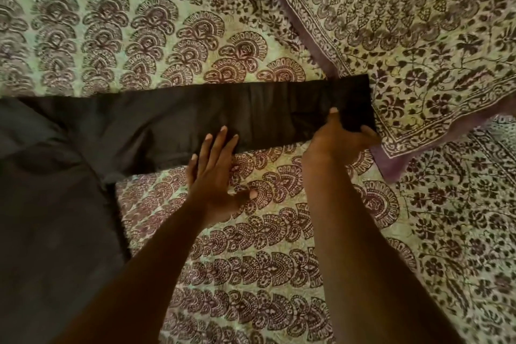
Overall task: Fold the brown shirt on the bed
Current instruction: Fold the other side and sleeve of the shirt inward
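Note:
The brown shirt (pixel 55 204) lies flat on the bed, its body at the left and one long sleeve (pixel 223 112) stretched out to the right. My right hand (pixel 337 139) grips the cuff end of that sleeve, thumb on top and fingers curled under its near edge. My left hand (pixel 215 173) lies flat with straight, spread fingers, the fingertips pressing the sleeve's near edge at mid-length and the palm on the bedsheet.
The patterned bedsheet (pixel 251 260) covers the whole bed. A pillow (pixel 418 50) in a matching print lies at the upper right, its corner just beyond the sleeve's cuff.

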The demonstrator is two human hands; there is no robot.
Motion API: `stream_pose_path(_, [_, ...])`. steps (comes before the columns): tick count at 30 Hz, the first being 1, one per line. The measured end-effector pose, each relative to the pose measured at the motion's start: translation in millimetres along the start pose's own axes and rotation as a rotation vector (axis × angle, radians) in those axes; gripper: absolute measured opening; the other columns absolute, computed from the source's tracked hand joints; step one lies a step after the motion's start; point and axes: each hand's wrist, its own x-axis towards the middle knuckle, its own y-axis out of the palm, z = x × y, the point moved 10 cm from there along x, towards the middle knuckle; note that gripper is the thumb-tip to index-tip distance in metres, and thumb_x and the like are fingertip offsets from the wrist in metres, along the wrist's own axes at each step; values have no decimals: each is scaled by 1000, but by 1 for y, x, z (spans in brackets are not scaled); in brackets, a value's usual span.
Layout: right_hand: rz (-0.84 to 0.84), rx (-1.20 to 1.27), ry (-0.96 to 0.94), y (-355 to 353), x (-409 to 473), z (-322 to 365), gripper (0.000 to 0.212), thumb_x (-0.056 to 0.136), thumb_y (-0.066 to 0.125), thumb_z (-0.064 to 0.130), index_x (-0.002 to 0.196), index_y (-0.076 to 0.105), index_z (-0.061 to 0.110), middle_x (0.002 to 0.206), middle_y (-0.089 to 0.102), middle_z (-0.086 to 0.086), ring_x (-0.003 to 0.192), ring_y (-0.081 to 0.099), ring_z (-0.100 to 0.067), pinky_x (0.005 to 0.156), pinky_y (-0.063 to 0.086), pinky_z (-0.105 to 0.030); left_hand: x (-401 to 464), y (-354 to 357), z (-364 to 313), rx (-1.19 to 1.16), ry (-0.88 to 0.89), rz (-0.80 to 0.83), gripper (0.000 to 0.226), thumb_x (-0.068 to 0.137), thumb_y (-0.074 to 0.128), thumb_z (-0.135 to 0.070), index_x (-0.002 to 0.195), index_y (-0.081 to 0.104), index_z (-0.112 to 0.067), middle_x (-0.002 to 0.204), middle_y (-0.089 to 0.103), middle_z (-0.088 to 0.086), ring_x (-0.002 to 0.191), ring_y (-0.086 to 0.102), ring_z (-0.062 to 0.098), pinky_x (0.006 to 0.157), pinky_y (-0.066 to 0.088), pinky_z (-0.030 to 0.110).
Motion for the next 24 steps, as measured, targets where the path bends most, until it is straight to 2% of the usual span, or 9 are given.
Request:
stream_pose_path(2, [4, 111, -4, 0, -10, 6, 64, 84, 84, 18, 131, 40, 21, 116, 61, -2, 112, 65, -25, 101, 53, -56, 0, -1, -2, -19, 11, -19, 117, 68, 57, -84, 162, 4, -39, 167, -19, -24, 152, -27, 4, 118, -14, 38])
stream_pose_path(5, [169, 158, -195, 6, -39, 24, 75, 84, 80, -1, 142, 35, 12, 101, 65, 13, 90, 70, 1, 87, 62, -32, -2, -1, 0, -18, 6, -24, 117, 66, 52, -87, 162, 5, -39, 167, -19, -24, 152, -27, 4, 119, -13, 37])
stream_pose_path(8, [372, 24, -505, 11, -85, 37, 85, 86, 79, 3, 154, 28, 11, 91, 74, 23, 91, 72, -1, 84, 62, -28, 0, 2, 5, -33, -28, 5, 108, 74, 68, -73, 161, 10, -43, 169, -12, -23, 154, -22, 6, 119, -9, 38])
stream_pose_path(11, [492, -171, -827, 10, -130, 40, 72, 89, 78, 13, 152, 43, 6, 103, 77, 2, 97, 70, -4, 87, 57, -17, 4, -17, 6, -565, -111, -67, 62, 96, 56, -54, 154, 37, -40, 160, 38, -7, 149, 34, 27, 118, 27, 52])
stream_pose_path(14, [584, -255, -1124, 6, -173, 31, 35, 90, 72, 15, 123, 69, 5, 105, 76, -6, 97, 71, -17, 87, 59, -50, -11, -55, 23, -1174, -292, -226, 47, 108, 26, -52, 130, 59, -28, 118, 73, 1, 112, 68, 19, 97, 47, 39])
stream_pose_path(17, [726, -279, -1380, 3, -234, 13, 26, 86, 73, 14, 113, 71, 15, 103, 74, -3, 101, 67, -21, 89, 47, -55, -39, -70, 51, -1350, -438, -168, 68, 88, 48, -76, 134, 56, -26, 112, 76, 8, 98, 74, 28, 70, 56, 34])
stream_pose_path(20, [807, -317, -1553, -5, -294, -5, 38, 82, 76, 10, 117, 64, 22, 108, 72, -4, 108, 64, -20, 96, 39, -51, -70, -88, 94, -1290, -571, -233, 44, 90, 75, -39, 125, 59, -18, 110, 74, 8, 93, 70, 30, 65, 56, 34])
stream_pose_path(22, [797, -364, -1536, -6, -316, -16, 41, 86, 73, 15, 127, 66, 16, 119, 67, -10, 117, 61, -26, 98, 43, -56, -93, -113, 127, -1342, -621, -338, 24, 97, 66, -11, 120, 62, -12, 111, 73, 9, 94, 71, 26, 61, 57, 33])
stream_pose_path(24, [710, -533, -1388, 5, -319, -22, 61, 84, 73, 23, 142, 57, 14, 134, 57, -13, 128, 51, -33, 102, 38, -53, -114, -140, 149, -1448, -595, -355, 21, 101, 55, -6, 120, 65, -9, 113, 75, 8, 97, 73, 24, 66, 63, 38])
